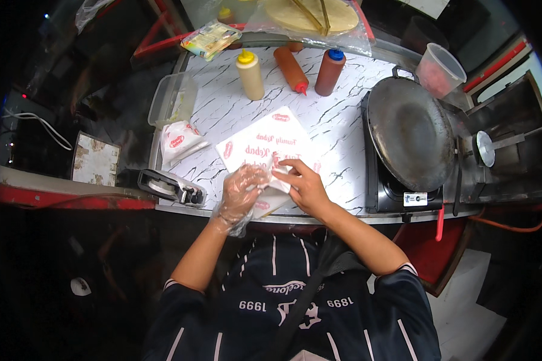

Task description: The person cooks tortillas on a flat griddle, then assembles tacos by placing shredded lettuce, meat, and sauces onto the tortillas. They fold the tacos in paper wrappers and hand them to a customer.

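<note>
- Here, the person stands at a marble-patterned counter (pixel 343 129) with both hands at its near edge, on a white printed wrapping sheet (pixel 265 141) lying flat in front of them.
- The left hand (pixel 242 191), in a loose clear plastic glove, curls over the sheet's near corner and seems to pinch it, though the crumpled glove hides the fingertips.
- The right hand (pixel 304 185) is bare, fingers bent, gripping the same near edge just beside the left; the two hands touch or nearly touch.
- Judging from this, the step in hand is handling the sheet itself, folding or separating its near corner; nothing lies on it yet.
- The next move, as I read it, calls for a light pinch so the thin paper does not tear, and for keeping the sheet flat on the counter.
- At the back edge stand three squeeze bottles: a yellow-capped bottle (pixel 250 75), a red-tipped orange bottle (pixel 291 69), and a blue-capped brown bottle (pixel 329 73).
- To the right, a dark round griddle pan (pixel 411 132) sits on a burner, well apart from the hands.
- To the left lie a folded stack of the same printed wrappers (pixel 179 141) and an empty clear plastic tub (pixel 171 99).
- Behind the bottles, flatbreads in a plastic bag (pixel 310 18) rest beyond the counter's rim.
</note>
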A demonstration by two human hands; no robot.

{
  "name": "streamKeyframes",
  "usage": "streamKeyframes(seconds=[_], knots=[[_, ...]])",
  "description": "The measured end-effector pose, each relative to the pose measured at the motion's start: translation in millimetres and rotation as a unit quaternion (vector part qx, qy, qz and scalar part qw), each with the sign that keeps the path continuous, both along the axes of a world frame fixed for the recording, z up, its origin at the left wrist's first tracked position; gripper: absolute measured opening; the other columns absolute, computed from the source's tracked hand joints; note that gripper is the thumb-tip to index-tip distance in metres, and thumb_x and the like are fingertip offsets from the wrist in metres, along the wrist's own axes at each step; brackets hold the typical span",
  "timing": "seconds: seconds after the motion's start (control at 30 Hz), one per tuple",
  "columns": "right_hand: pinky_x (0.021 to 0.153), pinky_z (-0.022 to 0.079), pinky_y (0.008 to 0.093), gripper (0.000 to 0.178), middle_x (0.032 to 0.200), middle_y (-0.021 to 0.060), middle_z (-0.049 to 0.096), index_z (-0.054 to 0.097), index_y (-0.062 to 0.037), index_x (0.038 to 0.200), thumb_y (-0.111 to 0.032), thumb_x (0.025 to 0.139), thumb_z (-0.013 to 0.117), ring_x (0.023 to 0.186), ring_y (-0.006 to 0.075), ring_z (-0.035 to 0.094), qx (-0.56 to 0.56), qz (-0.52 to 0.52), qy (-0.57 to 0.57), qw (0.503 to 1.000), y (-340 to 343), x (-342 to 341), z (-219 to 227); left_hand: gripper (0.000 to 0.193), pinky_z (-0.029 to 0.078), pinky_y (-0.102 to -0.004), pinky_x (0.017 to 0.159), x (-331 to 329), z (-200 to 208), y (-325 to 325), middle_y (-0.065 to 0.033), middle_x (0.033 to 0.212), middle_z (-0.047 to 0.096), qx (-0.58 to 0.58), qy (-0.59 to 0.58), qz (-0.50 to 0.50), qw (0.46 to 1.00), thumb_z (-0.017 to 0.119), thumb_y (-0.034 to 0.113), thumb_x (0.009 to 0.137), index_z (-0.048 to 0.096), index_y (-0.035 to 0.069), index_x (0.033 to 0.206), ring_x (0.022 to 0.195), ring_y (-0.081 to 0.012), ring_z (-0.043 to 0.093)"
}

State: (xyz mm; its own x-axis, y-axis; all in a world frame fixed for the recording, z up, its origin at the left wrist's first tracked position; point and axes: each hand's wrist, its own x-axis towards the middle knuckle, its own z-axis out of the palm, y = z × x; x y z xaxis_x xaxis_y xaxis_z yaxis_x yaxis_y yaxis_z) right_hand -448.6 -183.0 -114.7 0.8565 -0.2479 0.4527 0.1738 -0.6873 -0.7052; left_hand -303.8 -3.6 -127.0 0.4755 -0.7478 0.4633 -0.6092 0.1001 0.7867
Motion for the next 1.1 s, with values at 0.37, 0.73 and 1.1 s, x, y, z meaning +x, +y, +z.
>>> streamKeyframes(seconds=[0.37,0.73,1.1], knots=[[0.055,0.048,0.0272,0.026,0.063,0.0011,0.058,0.066,-0.0009,0.081,-0.019,0.099,0.071,0.056,0.0108,0.056,0.462,-0.108,0.321,0.82,10,-7,-45,0.028,0.057,-0.0265,0.056,-14,-40,-8,-0.004,0.077,0.059,0.222,0.417,0.039,0.88,0.069,0.021,0.1,0.066,-0.002,0.086,0.064,-0.0127,0.06],[0.062,0.05,0.0348,0.051,0.072,0.0065,0.062,0.057,-0.0096,0.135,-0.014,0.089,0.08,0.065,0.0171,0.064,0.175,-0.101,0.312,0.928,-2,27,-31,0.041,0.052,-0.047,0.072,7,-19,-12,-0.0226,0.086,0.069,0.312,0.018,0.047,0.949,0.076,0.037,0.092,0.069,-0.002,0.098,0.08,-0.041,0.068],[0.06,0.047,0.0362,0.034,0.066,0.007,0.057,0.067,-0.0083,0.123,-0.015,0.091,0.076,0.061,0.0194,0.058,0.056,-0.112,0.277,0.953,19,64,-18,0.083,0.013,-0.0709,0.122,-45,-27,11,-0.0288,0.167,0.025,0.391,-0.218,-0.053,0.893,0.063,0.063,0.092,0.043,0.019,0.159,0.155,-0.0524,0.019]])
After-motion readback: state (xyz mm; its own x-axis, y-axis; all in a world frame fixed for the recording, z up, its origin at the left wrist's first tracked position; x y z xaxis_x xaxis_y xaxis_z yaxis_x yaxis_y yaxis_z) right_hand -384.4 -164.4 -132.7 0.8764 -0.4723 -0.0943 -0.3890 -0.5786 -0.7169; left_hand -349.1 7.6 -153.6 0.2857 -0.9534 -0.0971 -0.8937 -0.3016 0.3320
